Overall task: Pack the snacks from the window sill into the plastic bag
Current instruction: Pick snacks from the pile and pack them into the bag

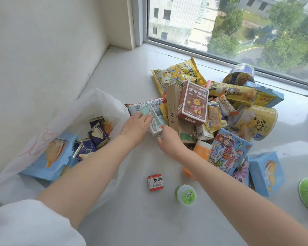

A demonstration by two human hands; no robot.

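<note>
Window (238,23) with trees (281,41) and a building (176,13) outside.

My left hand (136,127) and my right hand (169,141) both touch a pale green carton (154,121) at the near edge of the snack pile (220,110). The plastic bag (64,139) lies open on the left.

We read upper-floor room: wide white stone window sill (132,71) under fingers, building and treetops beyond glass window pane (238,23).
</note>
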